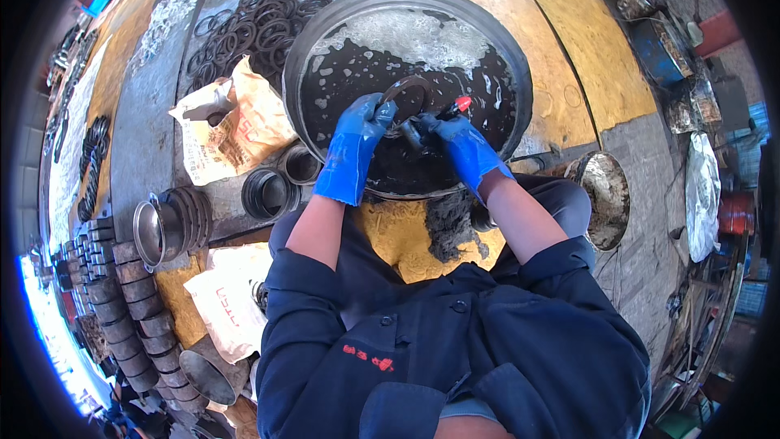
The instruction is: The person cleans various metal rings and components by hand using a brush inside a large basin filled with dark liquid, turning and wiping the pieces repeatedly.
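Over a wide round metal basin (520, 73) of dark, foamy liquid (341, 81), both my hands work in wet blue rubber gloves. My left hand (357, 138) is closed on the left side of a dark ring (418, 81), tilted up above the liquid. Closed around a dark brush with a red handle end (462, 103), my right hand (467, 146) is just right of the ring. The brush's dark head, pointing toward the ring's lower part, is blurred; I cannot tell whether it touches.
A heap of dark rings (260, 28) lies left of the basin, beside a torn paper bag (236, 126). Short cylinders (268, 193) and stacked metal rings (175, 219) stand nearer. A dirty bucket (601, 195) is at my right knee; tins (658, 49) line the far right.
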Available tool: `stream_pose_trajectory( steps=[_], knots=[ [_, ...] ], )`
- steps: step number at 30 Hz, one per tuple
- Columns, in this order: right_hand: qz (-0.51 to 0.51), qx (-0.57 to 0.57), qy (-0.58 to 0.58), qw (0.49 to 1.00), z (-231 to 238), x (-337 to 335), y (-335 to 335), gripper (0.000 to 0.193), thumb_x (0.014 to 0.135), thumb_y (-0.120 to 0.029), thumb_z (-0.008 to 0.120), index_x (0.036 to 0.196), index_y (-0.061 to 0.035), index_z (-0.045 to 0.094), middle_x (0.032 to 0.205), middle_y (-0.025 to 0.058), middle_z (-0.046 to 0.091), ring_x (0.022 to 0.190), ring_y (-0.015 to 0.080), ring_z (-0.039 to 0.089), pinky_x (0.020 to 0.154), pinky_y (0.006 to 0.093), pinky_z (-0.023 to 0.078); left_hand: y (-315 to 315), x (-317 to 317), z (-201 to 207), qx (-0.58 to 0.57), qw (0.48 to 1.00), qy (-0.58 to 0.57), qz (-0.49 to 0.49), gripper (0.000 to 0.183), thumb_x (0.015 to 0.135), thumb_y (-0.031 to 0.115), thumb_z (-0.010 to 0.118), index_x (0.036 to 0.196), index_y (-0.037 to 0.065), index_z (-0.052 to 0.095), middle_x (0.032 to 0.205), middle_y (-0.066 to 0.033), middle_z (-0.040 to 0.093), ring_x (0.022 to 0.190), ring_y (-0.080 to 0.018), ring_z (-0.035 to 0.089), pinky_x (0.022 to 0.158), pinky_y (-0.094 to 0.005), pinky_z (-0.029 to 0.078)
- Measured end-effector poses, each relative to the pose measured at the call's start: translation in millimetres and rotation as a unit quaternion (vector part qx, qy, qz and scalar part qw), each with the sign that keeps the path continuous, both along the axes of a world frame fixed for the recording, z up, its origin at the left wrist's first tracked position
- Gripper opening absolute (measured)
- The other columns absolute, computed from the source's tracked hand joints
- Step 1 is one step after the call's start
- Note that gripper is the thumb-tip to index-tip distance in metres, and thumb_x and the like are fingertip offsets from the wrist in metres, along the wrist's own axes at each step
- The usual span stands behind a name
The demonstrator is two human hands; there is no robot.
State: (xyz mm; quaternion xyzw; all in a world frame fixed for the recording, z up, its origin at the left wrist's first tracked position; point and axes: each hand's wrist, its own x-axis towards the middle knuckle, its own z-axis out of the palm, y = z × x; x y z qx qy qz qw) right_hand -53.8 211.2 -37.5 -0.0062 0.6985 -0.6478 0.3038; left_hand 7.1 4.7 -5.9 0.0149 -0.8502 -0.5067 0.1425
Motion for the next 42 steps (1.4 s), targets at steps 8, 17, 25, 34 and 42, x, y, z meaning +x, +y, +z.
stream_pose_trajectory(
  steps=[8,17,25,34,42],
  knots=[
    [-0.021,-0.137,-0.084,0.987,71.3,45.4,1.4,0.037,0.092,-0.027,0.065,0.119,-0.0007,0.066,0.106,0.0064,0.07,0.087,0.0141,0.066,0.079,0.026,0.051,-24.5,6.8,-11.5,0.149,0.988,-0.005,0.05,0.033,0.095,0.025,0.066,0.111,-0.003,0.065,0.105,-0.0134,0.069,0.097,-0.0222,0.067,0.086,-0.0345,0.054],
    [-0.094,-0.116,-0.053,0.987,22.6,9.8,-2.0,0.034,0.092,-0.031,0.071,0.11,-0.0021,0.069,0.097,0.0055,0.071,0.075,0.0142,0.066,0.062,0.0268,0.054,-7.6,2.0,0.3,0.555,0.828,-0.073,-0.012,0.032,0.1,0.023,0.059,0.116,-0.004,0.06,0.117,-0.0215,0.066,0.106,-0.0291,0.066,0.095,-0.0395,0.055],
    [0.25,0.434,0.337,0.797,80.1,-3.7,10.7,0.035,0.085,-0.042,0.068,0.106,-0.0131,0.071,0.104,0.0106,0.072,0.098,0.0292,0.068,0.086,0.0419,0.053,-21.8,3.3,21.1,-0.189,0.975,0.112,0.034,0.059,0.08,0.028,0.077,0.13,0.004,0.057,0.12,-0.0177,0.066,0.11,-0.0326,0.064,0.096,-0.0388,0.05],
    [0.121,0.287,0.362,0.879,28.1,-11.0,16.8,0.03,0.084,-0.038,0.068,0.105,-0.0171,0.071,0.102,0.0118,0.072,0.093,0.0347,0.068,0.082,0.0418,0.054,-15.4,8.2,34.1,-0.245,0.926,-0.273,-0.088,0.031,0.091,0.03,0.061,0.114,0.01,0.066,0.118,-0.0155,0.067,0.11,-0.0372,0.062,0.095,-0.0434,0.049],
    [0.041,0.087,0.268,0.959,23.0,0.2,17.2,0.022,0.087,-0.025,0.068,0.105,-0.0149,0.073,0.102,0.0083,0.072,0.09,0.0235,0.07,0.082,0.0331,0.055,-25.6,8.8,9.7,-0.141,0.981,-0.116,0.068,0.047,0.089,0.036,0.066,0.119,-0.001,0.064,0.117,-0.0224,0.066,0.112,-0.0371,0.062,0.098,-0.0411,0.047]
  ],
)
